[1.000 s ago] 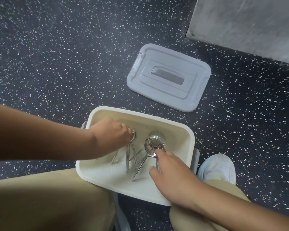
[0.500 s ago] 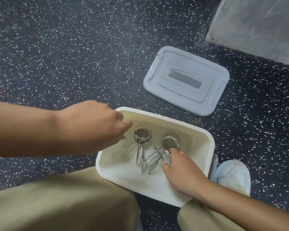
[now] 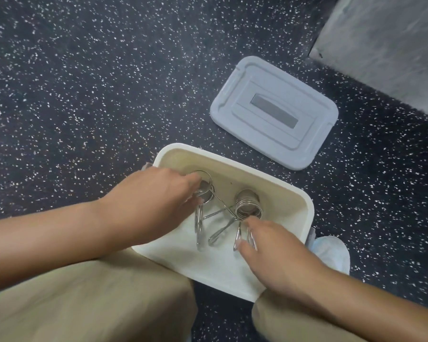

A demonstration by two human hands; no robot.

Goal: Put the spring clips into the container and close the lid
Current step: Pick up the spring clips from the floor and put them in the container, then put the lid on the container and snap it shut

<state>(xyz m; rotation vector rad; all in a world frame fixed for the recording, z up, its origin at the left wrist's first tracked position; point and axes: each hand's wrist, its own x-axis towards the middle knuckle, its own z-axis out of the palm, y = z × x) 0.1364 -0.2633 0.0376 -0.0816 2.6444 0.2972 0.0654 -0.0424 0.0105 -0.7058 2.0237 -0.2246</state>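
Metal spring clips lie in the white container; left hand and right hand each grasp one; grey lid rests at one o'clock.

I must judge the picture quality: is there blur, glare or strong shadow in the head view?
Head view: soft, even light, no hard shadows; small bright glints on the spring clips; left hand and right hand slightly soft; lid and container reasonably sharp.

Two silver wire spring clips lie inside the open cream container, handles crossing: one clip under the left hand's fingertips, the other just beyond the right hand. The grey lid lies flat on the floor, beyond both hands.
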